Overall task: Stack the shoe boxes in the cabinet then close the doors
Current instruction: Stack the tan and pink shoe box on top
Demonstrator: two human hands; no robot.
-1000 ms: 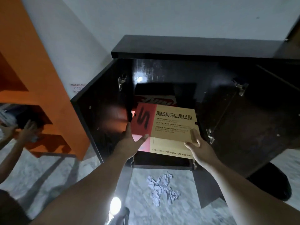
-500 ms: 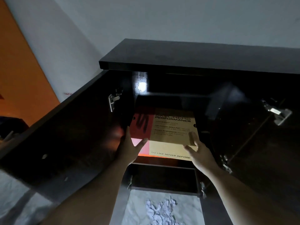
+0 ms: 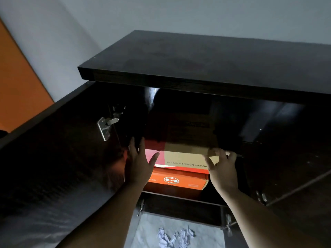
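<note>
Upper shoe box (image 3: 186, 158) atop lower box (image 3: 176, 180) inside cabinet (image 3: 197, 68), crumpled paper (image 3: 174, 237) below.

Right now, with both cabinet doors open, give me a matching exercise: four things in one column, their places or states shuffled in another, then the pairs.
Things:
1. tan and red shoe box
2. orange shoe box
3. crumpled paper
4. left hand

Places or states:
A. on the floor
B. bottom of the stack
C. open, against the top box's left end
D. top of the stack

Pairs: 1-D, 2-B, 3-A, 4-C

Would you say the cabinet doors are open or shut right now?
Open: both cabinet doors swing outward, hinges exposed, and the stacked shoe boxes show inside.
</note>
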